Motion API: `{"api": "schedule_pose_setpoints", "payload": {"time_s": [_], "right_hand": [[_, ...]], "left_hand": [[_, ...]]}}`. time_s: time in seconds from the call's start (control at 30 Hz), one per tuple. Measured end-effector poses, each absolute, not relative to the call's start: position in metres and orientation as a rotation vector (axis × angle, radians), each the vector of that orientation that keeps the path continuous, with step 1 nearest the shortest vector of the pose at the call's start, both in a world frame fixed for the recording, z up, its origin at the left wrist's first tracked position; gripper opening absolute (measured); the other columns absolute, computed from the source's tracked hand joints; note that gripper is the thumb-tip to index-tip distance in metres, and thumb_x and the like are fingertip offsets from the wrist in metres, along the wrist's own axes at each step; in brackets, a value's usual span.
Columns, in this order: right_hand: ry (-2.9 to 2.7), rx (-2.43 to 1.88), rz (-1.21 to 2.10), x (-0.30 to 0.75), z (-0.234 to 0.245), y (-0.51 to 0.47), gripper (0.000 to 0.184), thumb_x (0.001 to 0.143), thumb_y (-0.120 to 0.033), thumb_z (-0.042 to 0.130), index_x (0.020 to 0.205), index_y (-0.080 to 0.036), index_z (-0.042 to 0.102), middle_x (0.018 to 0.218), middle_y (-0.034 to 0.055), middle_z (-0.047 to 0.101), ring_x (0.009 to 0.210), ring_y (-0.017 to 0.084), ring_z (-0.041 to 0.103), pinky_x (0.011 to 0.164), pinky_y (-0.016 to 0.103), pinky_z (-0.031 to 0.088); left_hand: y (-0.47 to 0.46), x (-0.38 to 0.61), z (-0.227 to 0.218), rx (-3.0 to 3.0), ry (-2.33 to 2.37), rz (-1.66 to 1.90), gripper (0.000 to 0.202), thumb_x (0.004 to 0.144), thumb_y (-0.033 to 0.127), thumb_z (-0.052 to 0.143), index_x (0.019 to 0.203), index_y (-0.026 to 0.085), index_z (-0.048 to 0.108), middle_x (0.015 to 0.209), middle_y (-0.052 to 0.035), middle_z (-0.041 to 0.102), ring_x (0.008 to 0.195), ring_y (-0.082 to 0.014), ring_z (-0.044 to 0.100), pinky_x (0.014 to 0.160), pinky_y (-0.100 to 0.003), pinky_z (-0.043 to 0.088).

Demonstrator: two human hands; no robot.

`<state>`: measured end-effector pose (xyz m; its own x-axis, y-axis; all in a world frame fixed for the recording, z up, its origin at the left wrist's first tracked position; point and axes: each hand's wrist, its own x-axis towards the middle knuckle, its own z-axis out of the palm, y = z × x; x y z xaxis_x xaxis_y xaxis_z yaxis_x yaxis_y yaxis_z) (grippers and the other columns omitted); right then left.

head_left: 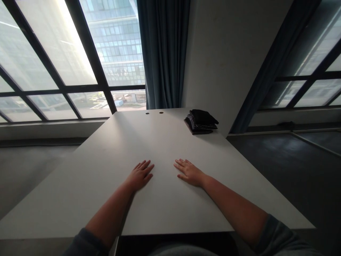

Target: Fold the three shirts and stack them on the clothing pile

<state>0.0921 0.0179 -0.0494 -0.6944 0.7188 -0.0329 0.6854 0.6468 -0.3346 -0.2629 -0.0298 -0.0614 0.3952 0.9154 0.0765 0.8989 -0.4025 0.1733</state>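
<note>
My left hand lies palm down on the white table, its fingers apart and nothing under them that I can see. Across a small gap, my right hand rests flat on the same surface with its fingers stretched out. Toward the table's far right corner sits a stack of folded black cloth, with pale stitching or edging showing along its layers. Neither hand touches the stack; the right one is nearer to it.
Two small round grommets, one a dark disc, are set near the table's far edge. Beyond stand a blue curtain, a wall pillar and large framed windows. Grey floor shows on both sides.
</note>
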Motion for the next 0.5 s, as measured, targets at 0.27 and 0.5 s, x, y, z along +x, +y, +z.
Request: {"api": "schedule_pose_setpoints", "payload": {"time_s": [0.27, 0.5], "right_hand": [[-2.727, -1.147, 0.507, 0.0939, -0.0529, 0.0188, 0.067, 0.101, -0.053, 0.051, 0.161, -0.025, 0.042, 0.171, 0.0092, 0.029, 0.160, 0.030, 0.023, 0.130, 0.050, 0.013], [-2.723, -1.152, 0.515, 0.0944, -0.0503, 0.0187, 0.067, 0.100, -0.052, 0.052, 0.161, -0.024, 0.043, 0.171, 0.0100, 0.029, 0.159, 0.030, 0.024, 0.130, 0.049, 0.014]], "left_hand": [[-0.0248, -0.2699, -0.0680, 2.542, 1.623, 0.335, 0.057, 0.106, 0.054, 0.042, 0.158, 0.033, 0.047, 0.169, -0.0051, 0.035, 0.157, -0.0305, 0.030, 0.128, -0.053, 0.026], [-0.0251, -0.2692, -0.0682, 2.529, 1.639, 0.311, 0.057, 0.105, 0.054, 0.042, 0.158, 0.033, 0.047, 0.170, -0.0051, 0.034, 0.157, -0.0303, 0.030, 0.128, -0.053, 0.027]]}}
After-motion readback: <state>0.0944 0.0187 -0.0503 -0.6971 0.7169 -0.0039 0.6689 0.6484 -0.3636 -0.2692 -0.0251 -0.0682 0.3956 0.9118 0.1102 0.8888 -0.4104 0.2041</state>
